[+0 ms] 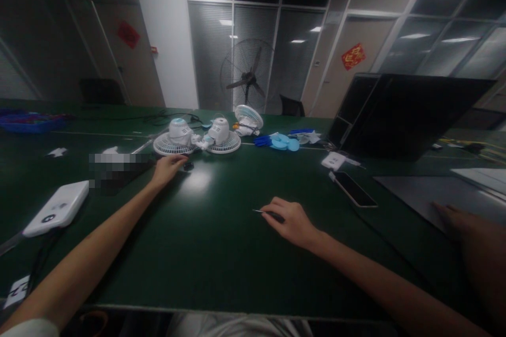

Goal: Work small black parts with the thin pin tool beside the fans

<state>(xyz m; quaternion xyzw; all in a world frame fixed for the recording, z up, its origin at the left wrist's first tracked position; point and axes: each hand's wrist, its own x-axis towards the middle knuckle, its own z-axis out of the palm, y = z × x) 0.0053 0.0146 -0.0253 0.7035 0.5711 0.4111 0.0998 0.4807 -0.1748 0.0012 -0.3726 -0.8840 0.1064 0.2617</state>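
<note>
My left hand [168,167] reaches far across the dark green table [213,253], fingers curled toward a small black part [188,166] in front of the white fan pieces. Whether it grips anything is unclear. My right hand [290,221] rests on the table nearer to me, fingers closed round a thin screwdriver [264,212] whose metal tip points left. Two white fan heads [179,137] [219,136] lie grille-down beyond the left hand, with a third small fan [248,117] behind them.
Blue fan blades [281,141] lie at centre right. A white power bank [57,208] sits at left, a phone [354,188] and a white adapter [334,160] at right. A dark monitor [403,116] stands far right. Another person's hand [454,218] rests at right.
</note>
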